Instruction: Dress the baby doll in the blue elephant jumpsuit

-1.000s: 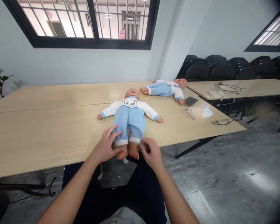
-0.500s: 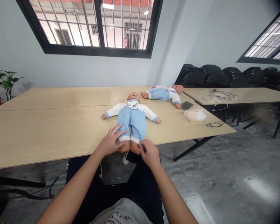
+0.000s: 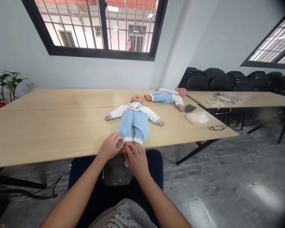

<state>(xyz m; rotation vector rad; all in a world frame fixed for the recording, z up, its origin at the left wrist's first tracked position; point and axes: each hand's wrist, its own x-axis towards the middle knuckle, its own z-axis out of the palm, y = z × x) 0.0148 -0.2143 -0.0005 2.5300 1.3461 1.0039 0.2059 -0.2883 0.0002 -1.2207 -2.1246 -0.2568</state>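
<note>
A baby doll (image 3: 134, 120) in a blue and white outfit lies on its back on the light wooden table (image 3: 49, 133), its feet at the near edge. My left hand (image 3: 110, 148) is curled around the doll's left foot and ankle. Beside it, my right hand (image 3: 136, 159) covers the doll's other foot with its fingers closed over it. Both feet are hidden under my hands.
A second baby doll (image 3: 167, 95) lies farther back on the table, with a dark tablet (image 3: 190, 108), a tissue pack (image 3: 196, 117) and glasses (image 3: 217, 127) to the right. Cables (image 3: 222, 98) lie on another table, stacked black chairs (image 3: 230, 80) behind. A plant (image 3: 4, 84) stands left.
My right hand has moved left from beside the doll's foot onto the feet. My left hand has slid down from the trouser leg to the foot.
</note>
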